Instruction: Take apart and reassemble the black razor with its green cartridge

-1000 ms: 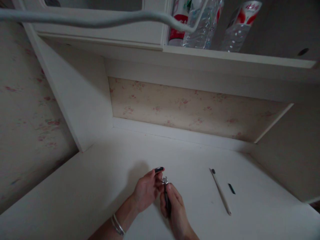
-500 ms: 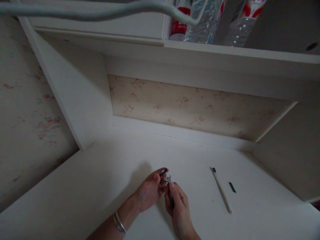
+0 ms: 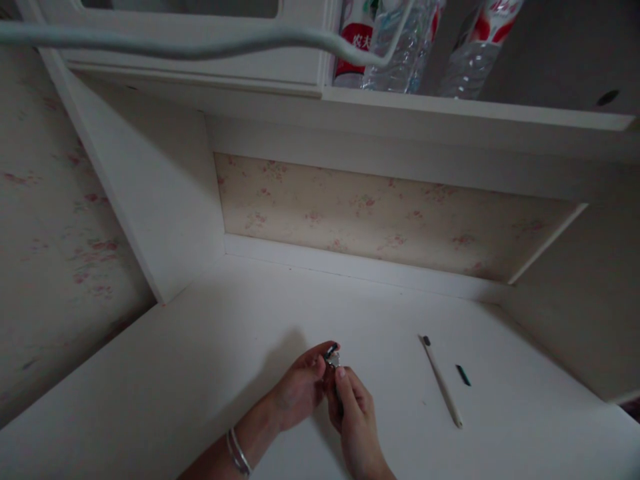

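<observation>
Just above the desk, my two hands are close together. My left hand [image 3: 300, 383] pinches a small dark strip [image 3: 331, 349], which looks like a razor cartridge. In my right hand [image 3: 356, 407] is a dark-handled tool with a silver metal head [image 3: 334, 360], resembling a razor handle; the fingers wrap round its grip and hide most of it. The metal head is up against the dark strip, or very near it; I cannot tell if they are joined.
A slim off-white stick with a dark end [image 3: 443, 383] lies to the right on the white desk [image 3: 225, 320], beside a short dark-green strip [image 3: 463, 375]. Plastic bottles [image 3: 395, 53] stand on the shelf above. A pale bar [image 3: 200, 48] crosses the top of the view.
My right hand has brought the metal head up to the dark strip in my left hand, closing the small gap between them. The view has shifted slightly.
</observation>
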Motion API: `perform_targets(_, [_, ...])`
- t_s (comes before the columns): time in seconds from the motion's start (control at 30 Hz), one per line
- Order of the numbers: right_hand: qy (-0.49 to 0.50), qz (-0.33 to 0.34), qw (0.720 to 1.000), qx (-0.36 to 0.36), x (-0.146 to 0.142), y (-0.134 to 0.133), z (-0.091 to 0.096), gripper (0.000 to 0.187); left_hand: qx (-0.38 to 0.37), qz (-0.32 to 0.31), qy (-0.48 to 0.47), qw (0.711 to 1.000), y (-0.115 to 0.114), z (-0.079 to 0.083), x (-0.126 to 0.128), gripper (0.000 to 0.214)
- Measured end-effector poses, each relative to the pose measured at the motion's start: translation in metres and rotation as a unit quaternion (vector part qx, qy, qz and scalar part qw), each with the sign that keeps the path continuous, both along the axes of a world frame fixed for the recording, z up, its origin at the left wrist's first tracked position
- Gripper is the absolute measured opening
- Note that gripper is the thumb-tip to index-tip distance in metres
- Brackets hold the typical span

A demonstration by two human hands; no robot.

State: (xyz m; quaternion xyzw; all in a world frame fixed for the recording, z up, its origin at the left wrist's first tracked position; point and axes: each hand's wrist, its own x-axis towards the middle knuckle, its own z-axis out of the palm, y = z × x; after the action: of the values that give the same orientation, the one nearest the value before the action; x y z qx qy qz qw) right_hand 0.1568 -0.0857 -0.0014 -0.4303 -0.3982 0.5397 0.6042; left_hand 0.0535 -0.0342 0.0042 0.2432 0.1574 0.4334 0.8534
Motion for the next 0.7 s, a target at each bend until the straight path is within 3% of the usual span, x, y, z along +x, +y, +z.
perform_targets(0.7, [-0.122, -0.051, 0.989, 0.061, 0.0050, -0.0040, 0.0106, 0.041, 0.044, -0.023, 0.000, 0.999, 0.0020, -0.0018, -0.0017, 0.040])
